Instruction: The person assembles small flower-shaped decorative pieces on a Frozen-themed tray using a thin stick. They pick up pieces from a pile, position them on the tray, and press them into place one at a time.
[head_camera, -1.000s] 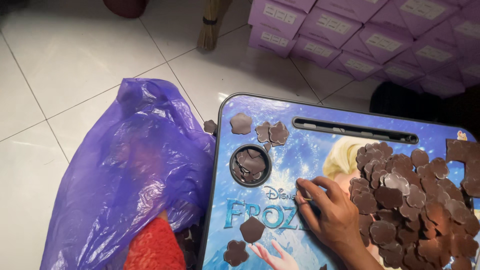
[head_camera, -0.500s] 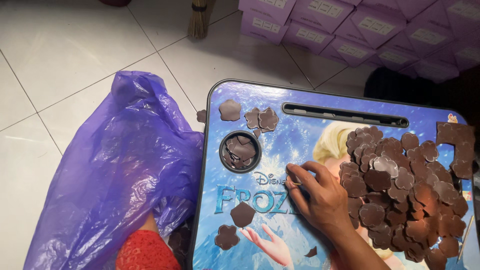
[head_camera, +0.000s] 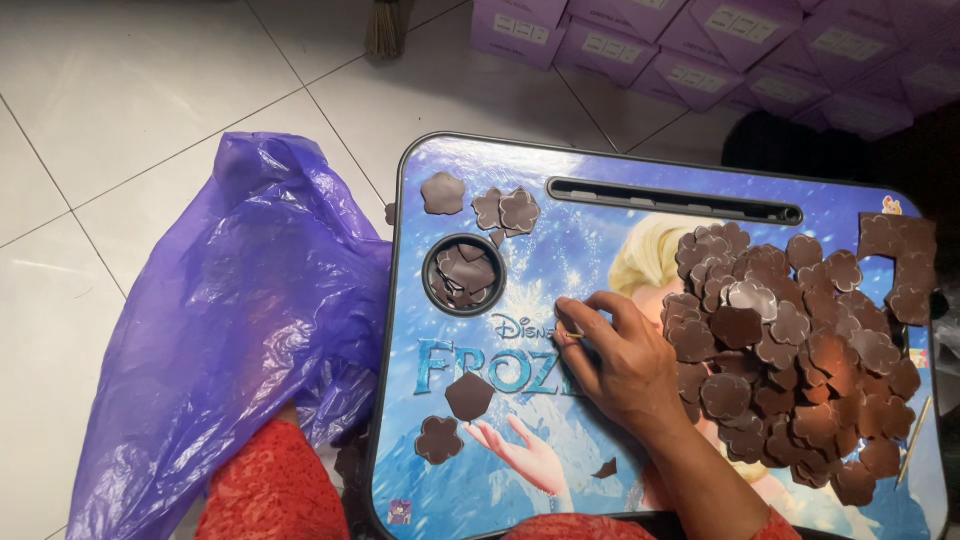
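My right hand (head_camera: 625, 365) rests on a blue picture-printed lap table (head_camera: 590, 245), just left of a big pile of brown flower-shaped cut-outs (head_camera: 800, 340). Its fingertips are pinched together on what looks like a thin pale stick (head_camera: 566, 333). A round recess (head_camera: 463, 275) in the table holds brown scraps. Loose brown flowers lie near the top left corner (head_camera: 443, 193) and beside it (head_camera: 508, 210). A brown pentagon (head_camera: 470, 396) and another flower (head_camera: 438, 439) lie lower left. My left hand is out of view.
A crumpled purple plastic bag (head_camera: 230, 330) lies on the white tiled floor left of the table. Purple boxes (head_camera: 720, 50) are stacked at the back, beside a broom (head_camera: 385, 25). A brown sheet with cut-out holes (head_camera: 897, 250) sits at the table's right edge. Red lace clothing (head_camera: 270, 490) shows below.
The view has shifted, so the table sits higher and further left in frame. My right hand stays at the pile's left edge, fingers drawn a little tighter.
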